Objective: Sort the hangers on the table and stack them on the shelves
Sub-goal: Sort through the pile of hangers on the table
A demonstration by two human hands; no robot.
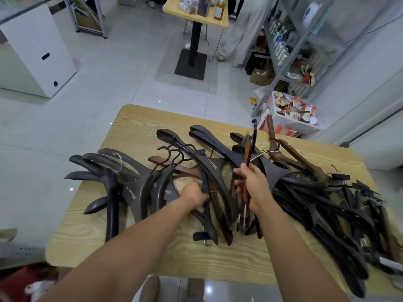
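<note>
A heap of dark and brown wooden hangers [220,171] covers the light wooden table [139,127]. A group of wide dark hangers [122,182] lies at the left, and a dense pile of black hangers [327,205] fills the right side. My left hand [194,196] grips a dark hanger [206,199] lying in the middle of the heap. My right hand [253,184] holds a small bunch of slim clip hangers [250,149], brown and black, lifted upright above the pile.
Metal shelves [290,44] with bottles and goods stand at the back right, with boxes of packets [292,110] on the floor before them. A small table [196,12] and a standing person [242,31] are behind. A white cabinet [32,51] is at the left.
</note>
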